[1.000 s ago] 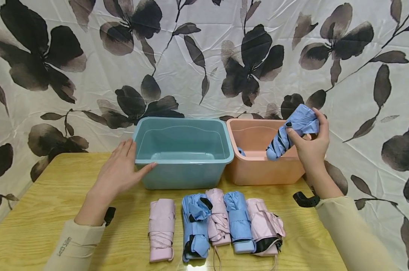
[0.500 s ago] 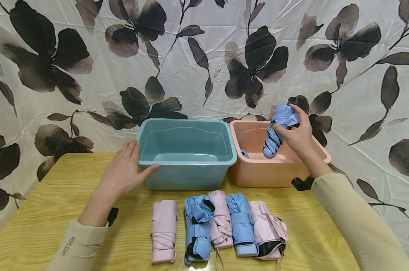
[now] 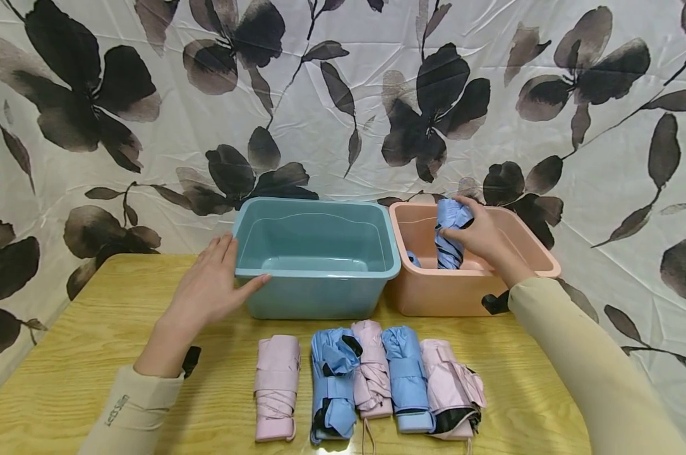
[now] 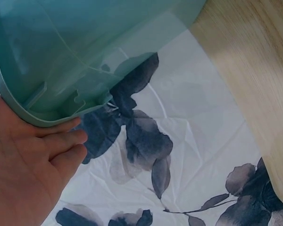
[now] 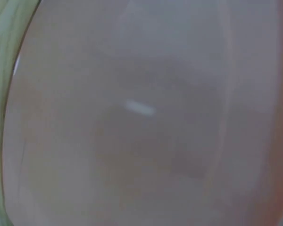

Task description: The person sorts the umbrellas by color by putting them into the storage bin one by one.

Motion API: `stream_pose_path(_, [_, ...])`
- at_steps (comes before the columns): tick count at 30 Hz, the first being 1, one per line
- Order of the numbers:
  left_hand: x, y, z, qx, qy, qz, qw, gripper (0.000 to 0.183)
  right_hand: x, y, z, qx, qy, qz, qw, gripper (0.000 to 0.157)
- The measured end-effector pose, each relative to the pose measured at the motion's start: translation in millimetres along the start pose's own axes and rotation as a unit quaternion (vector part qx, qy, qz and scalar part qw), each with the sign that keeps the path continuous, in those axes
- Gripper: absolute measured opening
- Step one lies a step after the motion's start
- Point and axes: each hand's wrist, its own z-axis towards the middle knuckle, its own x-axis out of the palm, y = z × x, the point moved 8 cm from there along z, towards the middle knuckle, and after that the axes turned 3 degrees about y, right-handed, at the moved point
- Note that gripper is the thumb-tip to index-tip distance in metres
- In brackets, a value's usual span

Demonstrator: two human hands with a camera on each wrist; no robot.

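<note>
The right hand (image 3: 479, 237) pinches a folded blue umbrella (image 3: 450, 237) at its nine o'clock, between thumb and fingers, roughly upright with its lower end inside the peach tub (image 3: 445, 294). If the grip loosens early, the umbrella could topple, since nothing else visibly props it; its slick-looking cloth might slide too. Toward eight o'clock, a blue object (image 3: 413, 258) peeks over the near rim, and an umbrella falling that way could knock it. Further out at nine o'clock stands the blue tub (image 3: 314, 297), close against its neighbour, so a shove on either could shift both. The left hand (image 3: 209, 287) lies spread, fingers straight, at that tub's nine o'clock end; pressing hard could skid it. At seven o'clock, five umbrellas lie on the table (image 3: 121, 328); a sleeve drawn back low might drag the untidy pink umbrella (image 3: 448, 392).
</note>
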Motion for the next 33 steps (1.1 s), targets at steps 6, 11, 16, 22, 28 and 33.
stream_pose_path(6, [0.7, 1.2, 0.5, -0.003, 0.004, 0.001, 1.0, 0.112, 20.3, -10, 11, 0.026, 0.062, -0.051, 0.996, 0.089])
stream_pose_path(11, [0.4, 1.9, 0.9, -0.007, 0.006, 0.003, 1.0, 0.111, 34.4, -16, 18, 0.034, 0.11, -0.088, 0.99, 0.086])
stream_pose_path(16, [0.3, 1.5, 0.7, -0.006, 0.009, 0.006, 0.9999, 0.112, 49.4, -22, 20, 0.056, 0.17, -0.108, 0.978, 0.084])
stream_pose_path(22, [1.7, -0.6, 0.7, -0.004, 0.011, 0.004, 0.9999, 0.112, 64.9, -28, 21, 0.086, 0.227, -0.087, 0.966, 0.081])
stream_pose_path(28, [4.5, -2.8, 0.8, 0.005, 0.009, 0.003, 0.9999, 0.111, 74.4, -39, 16, 0.128, 0.263, -0.07, 0.954, 0.081])
stream_pose_path(33, [1.7, 0.6, 0.3, 0.0, 0.003, 0.004, 1.0, 0.111, 81.6, -37, 18, 0.118, 0.268, -0.068, 0.954, 0.08])
